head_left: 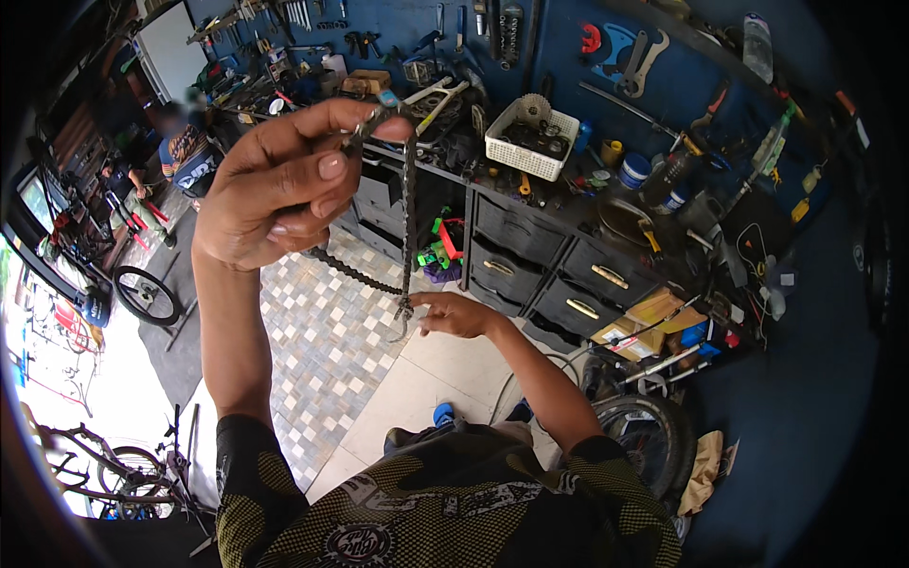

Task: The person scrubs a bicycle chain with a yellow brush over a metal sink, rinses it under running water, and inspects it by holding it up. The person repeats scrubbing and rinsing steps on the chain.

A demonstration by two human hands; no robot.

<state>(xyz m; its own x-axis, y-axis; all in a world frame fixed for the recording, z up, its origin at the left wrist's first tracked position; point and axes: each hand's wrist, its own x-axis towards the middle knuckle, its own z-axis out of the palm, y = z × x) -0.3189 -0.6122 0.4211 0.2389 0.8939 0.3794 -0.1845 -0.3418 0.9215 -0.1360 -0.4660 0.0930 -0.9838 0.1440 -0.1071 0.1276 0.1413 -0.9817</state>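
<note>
Looks like a bicycle repair workshop. Has wrenches (650,66) hung on a blue wall (559,57), a cluttered bench with dark drawers (511,227), and a white basket (524,163) holding a toothed sprocket cluster (533,110). Shows a spoked wheel (147,294) at left, a bicycle (112,464) at lower left.

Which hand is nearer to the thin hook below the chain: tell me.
Right. The right hand is just beside the thin hook, though contact is unclear; the left hand is farther off, well above it, holding the chain higher up.
</note>
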